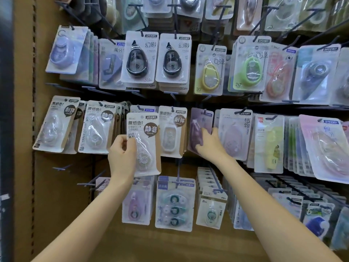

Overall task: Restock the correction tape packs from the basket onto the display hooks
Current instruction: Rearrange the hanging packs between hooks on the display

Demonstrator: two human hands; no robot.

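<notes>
A pegboard [56, 186] is hung with packs; a white pack [145, 146] is pinched by the left hand [122, 157], while just right of it a purple pack [196, 133] is gripped by the right hand [211, 146].

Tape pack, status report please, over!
Left hand grips clear tape pack, off its hook. Right hand holds purple pack on display. Nothing blocking.
</notes>
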